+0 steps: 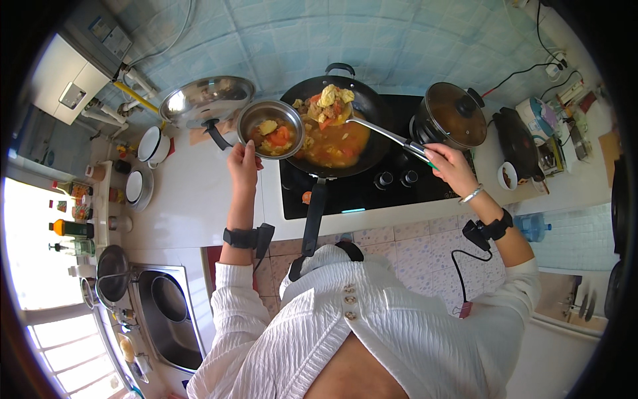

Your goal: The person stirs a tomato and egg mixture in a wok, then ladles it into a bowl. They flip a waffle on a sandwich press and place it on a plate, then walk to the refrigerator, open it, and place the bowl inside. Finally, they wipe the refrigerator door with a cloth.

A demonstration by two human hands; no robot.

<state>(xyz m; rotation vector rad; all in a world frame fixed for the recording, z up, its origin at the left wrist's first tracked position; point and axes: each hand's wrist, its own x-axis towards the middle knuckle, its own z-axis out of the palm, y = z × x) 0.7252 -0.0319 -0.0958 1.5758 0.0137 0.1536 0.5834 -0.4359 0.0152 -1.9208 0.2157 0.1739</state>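
My left hand (244, 167) grips the near rim of a stainless steel bowl (243, 130), which holds tomato pieces, egg and some broth. The bowl is at the left edge of a black wok (371, 97) on the cooktop. My right hand (451, 167) is closed around the handle of a metal ladle (381, 131). The ladle's head is over the wok, heaped with scrambled egg and tomato (329, 102). Orange-red broth with tomato and egg (334, 147) lies in the wok below it. The wok's long black handle (315, 217) points towards me.
Right of the wok, a pot with a glass lid (451, 117) stands on the black cooktop (349, 199). A large domed lid (207, 99) rests behind the bowl. White enamel pots (149, 144) and plates (134, 187) are at left, near the sink (169, 339). A small white bowl (507, 175) is at right.
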